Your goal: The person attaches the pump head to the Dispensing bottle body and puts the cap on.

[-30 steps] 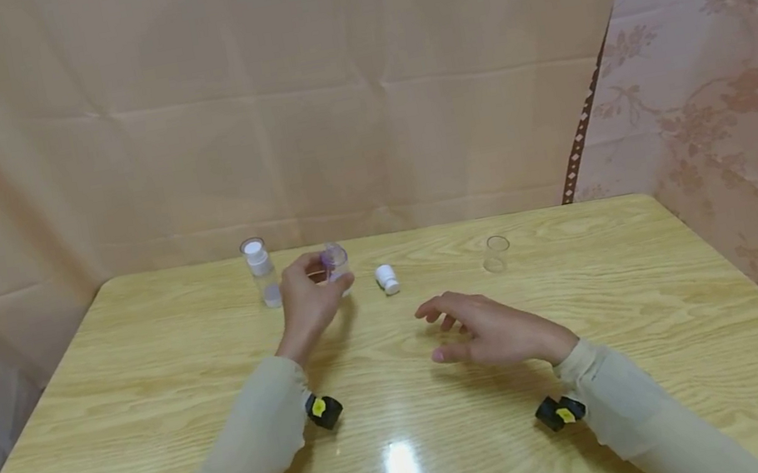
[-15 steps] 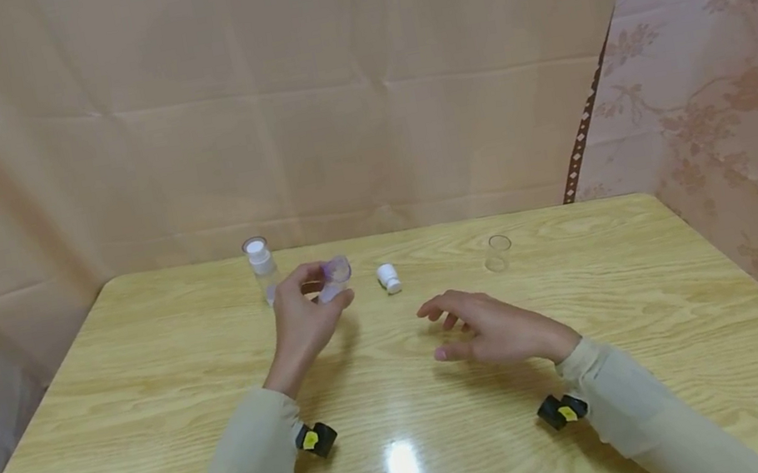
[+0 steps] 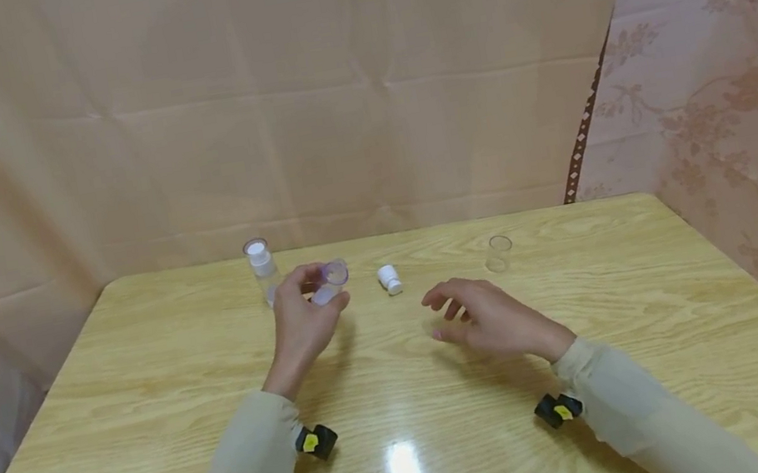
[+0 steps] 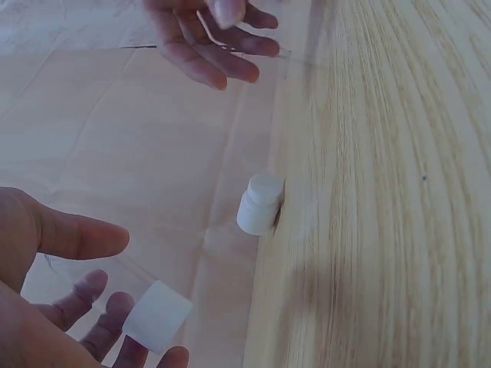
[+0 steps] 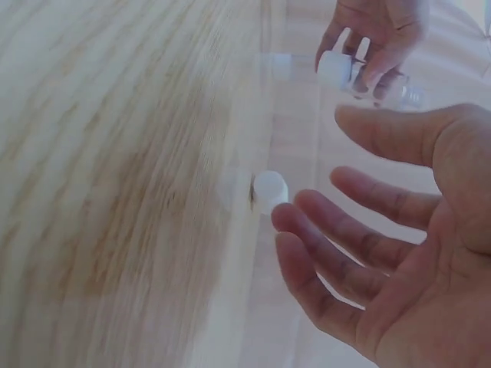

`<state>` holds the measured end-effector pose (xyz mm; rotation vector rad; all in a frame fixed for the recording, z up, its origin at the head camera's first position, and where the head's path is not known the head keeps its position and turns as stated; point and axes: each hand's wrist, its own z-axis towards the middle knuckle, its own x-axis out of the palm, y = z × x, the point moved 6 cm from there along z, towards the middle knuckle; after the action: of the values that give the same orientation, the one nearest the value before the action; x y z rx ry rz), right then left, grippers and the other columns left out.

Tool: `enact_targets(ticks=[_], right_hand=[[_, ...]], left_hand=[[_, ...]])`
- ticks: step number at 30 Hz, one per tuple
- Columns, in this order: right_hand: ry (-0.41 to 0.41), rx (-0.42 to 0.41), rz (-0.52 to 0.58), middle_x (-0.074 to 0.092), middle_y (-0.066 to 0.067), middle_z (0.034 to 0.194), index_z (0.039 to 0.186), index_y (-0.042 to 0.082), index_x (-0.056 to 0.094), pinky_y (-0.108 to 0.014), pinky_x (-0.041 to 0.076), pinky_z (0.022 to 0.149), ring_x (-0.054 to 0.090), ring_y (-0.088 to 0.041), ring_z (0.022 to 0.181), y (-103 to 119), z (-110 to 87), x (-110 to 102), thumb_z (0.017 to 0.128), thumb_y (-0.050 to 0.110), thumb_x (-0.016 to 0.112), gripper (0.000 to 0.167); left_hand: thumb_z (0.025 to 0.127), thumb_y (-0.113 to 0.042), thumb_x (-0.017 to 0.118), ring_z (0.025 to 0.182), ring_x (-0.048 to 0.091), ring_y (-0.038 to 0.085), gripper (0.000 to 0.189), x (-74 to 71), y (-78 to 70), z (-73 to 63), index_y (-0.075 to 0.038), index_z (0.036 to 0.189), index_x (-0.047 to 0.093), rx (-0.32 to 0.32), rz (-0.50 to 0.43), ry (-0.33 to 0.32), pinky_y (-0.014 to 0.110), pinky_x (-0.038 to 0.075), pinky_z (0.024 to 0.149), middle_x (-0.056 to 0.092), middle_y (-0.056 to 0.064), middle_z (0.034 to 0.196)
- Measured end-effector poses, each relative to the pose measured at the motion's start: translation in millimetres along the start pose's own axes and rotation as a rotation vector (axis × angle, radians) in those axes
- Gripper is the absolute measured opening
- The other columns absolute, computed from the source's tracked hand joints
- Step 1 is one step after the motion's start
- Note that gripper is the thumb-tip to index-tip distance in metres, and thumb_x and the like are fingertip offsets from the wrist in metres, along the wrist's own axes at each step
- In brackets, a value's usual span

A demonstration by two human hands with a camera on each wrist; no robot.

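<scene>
My left hand point(image 3: 304, 313) grips a small clear bottle point(image 3: 334, 273) between thumb and fingers, tilted above the table. The bottle's open threaded neck point(image 5: 414, 96) and white base point(image 4: 157, 316) show in the wrist views. Lying on the table between the hands is a small white pump top point(image 3: 389, 279), also seen in the left wrist view. My right hand point(image 3: 496, 317) hovers over the table, fingers loosely bent and holding nothing. A clear cylindrical cap point(image 3: 499, 253) stands upright beyond it.
An assembled pump bottle point(image 3: 263, 267) with a white top under a clear cover stands behind my left hand, its lower part partly hidden. The wood-grain table point(image 3: 408, 400) ends at a beige curtain point(image 3: 341, 108).
My left hand has drawn the bottle slightly back toward me and tilted it, neck now facing up toward the head camera. My right hand has shifted only slightly.
</scene>
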<state>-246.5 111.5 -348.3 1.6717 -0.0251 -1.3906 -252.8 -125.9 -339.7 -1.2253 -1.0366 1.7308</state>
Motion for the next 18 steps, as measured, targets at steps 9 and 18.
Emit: enact_targets(ticks=[9,18], right_hand=[[-0.101,0.083,-0.114,0.07,-0.015,0.112,0.121,-0.001,0.066,-0.041,0.056,0.081,0.069,-0.022,0.091,-2,34.8,-9,0.095,0.018,0.074,0.033],[-0.147,0.196,-0.208,0.072,-0.014,0.108,0.119,0.002,0.067,-0.047,0.052,0.086,0.066,-0.03,0.097,-8,72.9,-8,0.092,0.03,0.077,0.041]], left_hand=[[0.081,0.001,0.077,0.107,0.056,0.033,0.042,-0.1,0.6,0.7,0.004,0.121,0.064,-0.029,-0.003,0.004,0.043,0.044,0.091,0.063,0.023,0.113],[0.081,0.002,0.077,0.107,0.056,0.033,0.044,2.4,0.0,-1.4,0.005,0.122,0.063,-0.04,-0.016,0.022,0.046,0.044,0.094,0.063,0.022,0.113]])
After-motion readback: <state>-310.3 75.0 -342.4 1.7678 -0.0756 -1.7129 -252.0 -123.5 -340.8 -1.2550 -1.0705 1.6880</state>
